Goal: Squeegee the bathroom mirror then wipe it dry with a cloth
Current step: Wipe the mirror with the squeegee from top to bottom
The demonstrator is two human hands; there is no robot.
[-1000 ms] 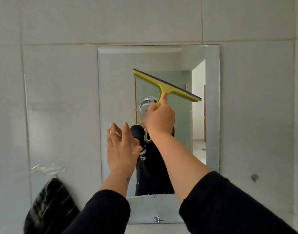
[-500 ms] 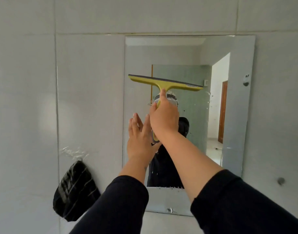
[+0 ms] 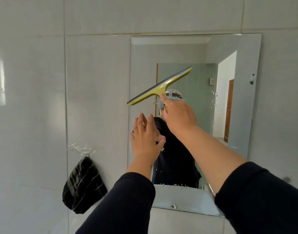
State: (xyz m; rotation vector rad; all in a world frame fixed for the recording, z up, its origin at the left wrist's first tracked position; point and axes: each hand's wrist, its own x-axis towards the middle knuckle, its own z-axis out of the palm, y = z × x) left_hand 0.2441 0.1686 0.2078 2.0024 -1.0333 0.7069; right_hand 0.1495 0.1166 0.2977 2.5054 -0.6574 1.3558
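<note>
Tilted since earlier, the squeegee [image 3: 159, 86] now slants low-left to high-right on the mirror [image 3: 195, 53], right hand [image 3: 178, 115] gripping its handle; left hand [image 3: 144, 137] open, nearer the left edge.

A cloth [image 3: 84, 184] hangs on the wall left of the mirror [image 3: 192, 53].

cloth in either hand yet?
No: the right hand grips the squeegee, the left hand is empty, the cloth hangs on the wall.

Both arms reach forward in dark sleeves. The right hand [image 3: 179, 118] is raised higher, fingers curled closed, forefinger stretched out. The left hand [image 3: 145, 138] is flat, fingers spread upward.
</note>
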